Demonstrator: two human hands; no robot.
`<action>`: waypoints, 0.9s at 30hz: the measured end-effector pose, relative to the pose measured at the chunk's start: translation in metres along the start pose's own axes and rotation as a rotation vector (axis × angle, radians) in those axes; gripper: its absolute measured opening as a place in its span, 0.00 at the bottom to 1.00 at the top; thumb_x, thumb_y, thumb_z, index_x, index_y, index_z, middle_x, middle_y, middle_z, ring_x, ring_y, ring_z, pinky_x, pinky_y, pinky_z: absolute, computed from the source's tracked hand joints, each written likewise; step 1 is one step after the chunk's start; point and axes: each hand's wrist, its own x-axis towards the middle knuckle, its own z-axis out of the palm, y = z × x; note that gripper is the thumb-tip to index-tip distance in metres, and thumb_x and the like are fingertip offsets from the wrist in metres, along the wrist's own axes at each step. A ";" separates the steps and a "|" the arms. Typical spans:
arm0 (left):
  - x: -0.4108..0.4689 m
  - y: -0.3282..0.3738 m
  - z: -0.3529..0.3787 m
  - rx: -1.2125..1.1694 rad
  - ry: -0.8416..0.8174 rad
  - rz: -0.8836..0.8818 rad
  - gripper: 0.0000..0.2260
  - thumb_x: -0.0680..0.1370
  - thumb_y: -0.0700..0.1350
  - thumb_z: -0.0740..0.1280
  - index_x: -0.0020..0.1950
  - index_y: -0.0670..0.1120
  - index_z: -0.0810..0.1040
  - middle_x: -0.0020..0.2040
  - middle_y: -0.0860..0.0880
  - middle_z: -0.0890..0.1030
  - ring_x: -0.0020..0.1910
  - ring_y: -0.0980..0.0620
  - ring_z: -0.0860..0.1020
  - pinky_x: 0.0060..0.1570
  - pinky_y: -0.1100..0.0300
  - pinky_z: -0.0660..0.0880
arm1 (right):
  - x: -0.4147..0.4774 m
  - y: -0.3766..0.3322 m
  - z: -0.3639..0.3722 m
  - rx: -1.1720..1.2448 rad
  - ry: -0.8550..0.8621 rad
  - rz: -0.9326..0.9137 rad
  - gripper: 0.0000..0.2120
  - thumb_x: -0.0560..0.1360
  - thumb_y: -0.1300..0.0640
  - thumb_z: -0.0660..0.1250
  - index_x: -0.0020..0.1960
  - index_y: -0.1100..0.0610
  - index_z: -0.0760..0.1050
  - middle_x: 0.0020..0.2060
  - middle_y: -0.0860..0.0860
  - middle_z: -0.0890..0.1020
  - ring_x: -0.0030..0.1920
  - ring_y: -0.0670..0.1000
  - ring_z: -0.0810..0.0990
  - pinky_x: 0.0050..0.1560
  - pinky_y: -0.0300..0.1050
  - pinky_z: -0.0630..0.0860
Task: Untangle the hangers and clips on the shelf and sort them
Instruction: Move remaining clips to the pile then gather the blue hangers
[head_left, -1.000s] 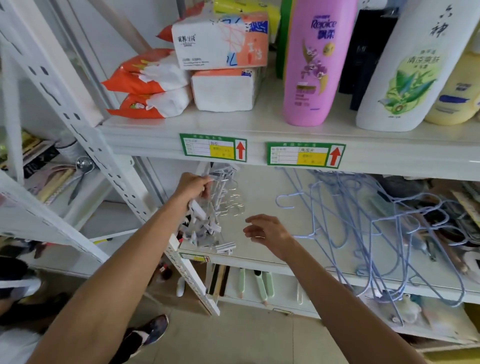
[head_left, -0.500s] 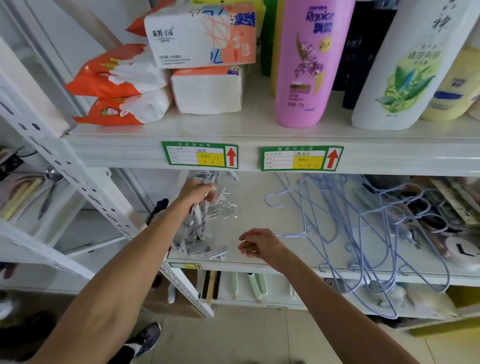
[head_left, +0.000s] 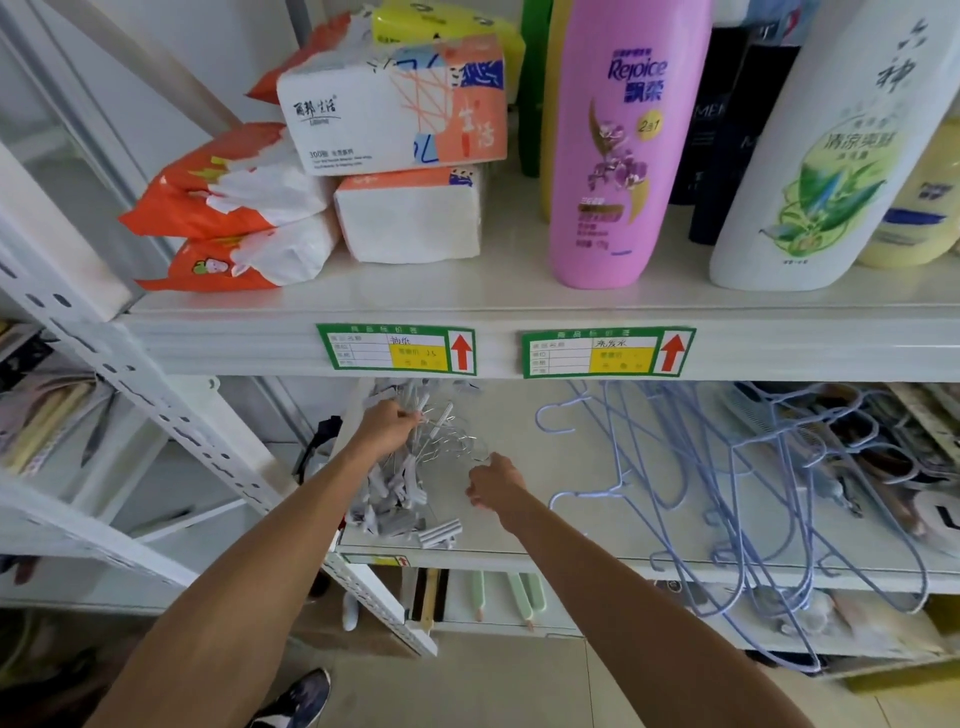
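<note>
Clips (head_left: 395, 499), all grey, hang in a messy bunch from the left hand (head_left: 387, 426). That hand has its fingers curled tight round the top of the bunch, where thin silver wire hooks (head_left: 452, 447) stick out. The lowest clips rest on the shelf (head_left: 519, 543), close to its front edge at the left end.

The right hand (head_left: 496, 486) is just beside the bunch, near the wire hooks. Its fingers bend down and in, but I cannot tell if they have hold of anything.

To the right lie the blue hangers (head_left: 732, 499), a big tangled heap of thin wire. Some of them hang over the front edge of the shelf. The hangers are apart from the clips, with bare shelf between them.

On the top shelf (head_left: 415, 304) sit tissue packs (head_left: 395, 104), a pink bottle (head_left: 618, 156) and a white bottle (head_left: 831, 156). Two green price tags (head_left: 397, 349) are stuck on its front. Down below, a dark shoe (head_left: 298, 696) shows on the floor.
</note>
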 end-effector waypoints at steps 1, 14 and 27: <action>0.003 -0.001 0.002 -0.011 0.006 -0.015 0.17 0.82 0.52 0.63 0.50 0.37 0.78 0.38 0.45 0.76 0.34 0.50 0.74 0.36 0.56 0.73 | 0.005 -0.003 -0.001 -0.006 -0.009 -0.017 0.21 0.76 0.62 0.60 0.69 0.61 0.67 0.53 0.60 0.79 0.49 0.58 0.82 0.52 0.50 0.81; 0.007 0.001 0.002 -0.328 0.029 -0.200 0.07 0.78 0.37 0.64 0.53 0.43 0.80 0.42 0.44 0.82 0.36 0.50 0.76 0.33 0.58 0.71 | 0.021 -0.016 0.007 0.027 0.105 -0.232 0.09 0.76 0.59 0.62 0.52 0.57 0.78 0.39 0.55 0.82 0.40 0.57 0.80 0.42 0.54 0.78; 0.003 -0.001 -0.003 -0.032 -0.007 -0.066 0.13 0.82 0.50 0.64 0.45 0.41 0.78 0.37 0.46 0.77 0.32 0.51 0.73 0.34 0.58 0.69 | 0.023 -0.004 0.014 0.054 0.037 -0.310 0.09 0.80 0.56 0.62 0.55 0.52 0.80 0.45 0.52 0.82 0.38 0.46 0.79 0.38 0.43 0.75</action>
